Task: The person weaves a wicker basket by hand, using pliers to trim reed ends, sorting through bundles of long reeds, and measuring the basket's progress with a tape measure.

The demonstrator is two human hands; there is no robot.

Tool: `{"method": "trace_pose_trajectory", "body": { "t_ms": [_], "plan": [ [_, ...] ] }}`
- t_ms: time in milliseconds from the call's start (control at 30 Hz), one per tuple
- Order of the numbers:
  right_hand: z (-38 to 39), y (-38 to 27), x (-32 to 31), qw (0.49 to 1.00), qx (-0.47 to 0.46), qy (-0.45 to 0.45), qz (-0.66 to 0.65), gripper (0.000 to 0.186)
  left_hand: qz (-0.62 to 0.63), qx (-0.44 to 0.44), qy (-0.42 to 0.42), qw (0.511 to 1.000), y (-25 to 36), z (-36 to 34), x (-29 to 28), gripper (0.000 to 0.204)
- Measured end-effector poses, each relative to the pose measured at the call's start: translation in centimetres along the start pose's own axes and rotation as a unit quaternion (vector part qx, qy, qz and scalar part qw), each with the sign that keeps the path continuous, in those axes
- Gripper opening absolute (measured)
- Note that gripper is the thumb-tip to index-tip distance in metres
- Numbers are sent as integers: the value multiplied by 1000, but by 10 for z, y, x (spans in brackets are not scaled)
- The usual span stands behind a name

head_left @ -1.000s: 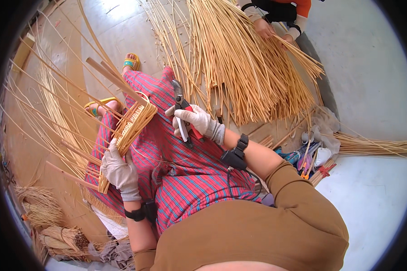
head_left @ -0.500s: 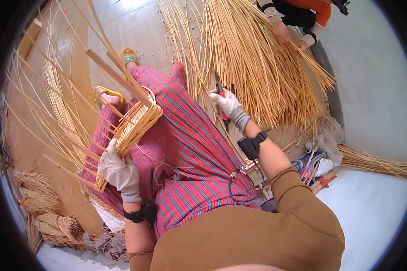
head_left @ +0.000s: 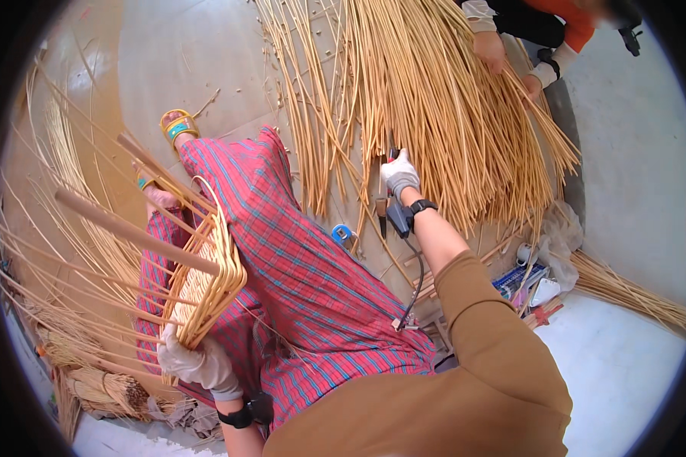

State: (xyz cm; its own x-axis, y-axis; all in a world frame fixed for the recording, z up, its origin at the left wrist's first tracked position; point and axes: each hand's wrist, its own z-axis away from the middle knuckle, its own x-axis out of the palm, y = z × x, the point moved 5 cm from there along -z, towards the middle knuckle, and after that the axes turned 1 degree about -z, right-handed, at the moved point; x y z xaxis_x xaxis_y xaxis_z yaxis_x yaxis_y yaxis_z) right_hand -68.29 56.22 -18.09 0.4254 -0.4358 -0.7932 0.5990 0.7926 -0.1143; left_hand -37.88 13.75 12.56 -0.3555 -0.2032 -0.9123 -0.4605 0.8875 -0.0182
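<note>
In my gloved left hand (head_left: pixel 198 367) is the lower corner of a partly woven wicker basket (head_left: pixel 219 286). Its fingers are closed round the woven edge. Long thin stakes and thicker wooden sticks (head_left: pixel 137 228) stick out of the basket to the left, over my lap. My gloved right hand (head_left: pixel 401 175) is closed at the near left edge of a big rod pile (head_left: pixel 442 129). Dark and red parts of hand shears (head_left: pixel 392 145) show at its fingers; the rest is hidden. Just below that hand lies a tool with a brown handle (head_left: pixel 381 206).
A blue tape measure (head_left: pixel 341 233) lies beside my right leg. At the far right, another person's hands (head_left: pixel 492 53) hold a rod bundle. Mixed small items (head_left: pixel 522 280) and a plastic bag (head_left: pixel 560 228) are at right. Tied cane bundles (head_left: pixel 107 388) lie at lower left.
My right hand has moved with the shears to the rod pile's edge. The basket has tilted and moved lower left in view with my left hand. The tape measure has come into sight.
</note>
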Motion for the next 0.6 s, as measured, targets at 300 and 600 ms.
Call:
{"method": "trace_pose_trajectory", "body": {
  "t_ms": [300,600],
  "plan": [
    [-4,39,19,998,11,66,0,59,-43,16,17,999,-5,1,6,38],
    [11,52,-29,985,-153,-10,-75,31,-46,8,11,999,0,-2,4,36]
  ]
}}
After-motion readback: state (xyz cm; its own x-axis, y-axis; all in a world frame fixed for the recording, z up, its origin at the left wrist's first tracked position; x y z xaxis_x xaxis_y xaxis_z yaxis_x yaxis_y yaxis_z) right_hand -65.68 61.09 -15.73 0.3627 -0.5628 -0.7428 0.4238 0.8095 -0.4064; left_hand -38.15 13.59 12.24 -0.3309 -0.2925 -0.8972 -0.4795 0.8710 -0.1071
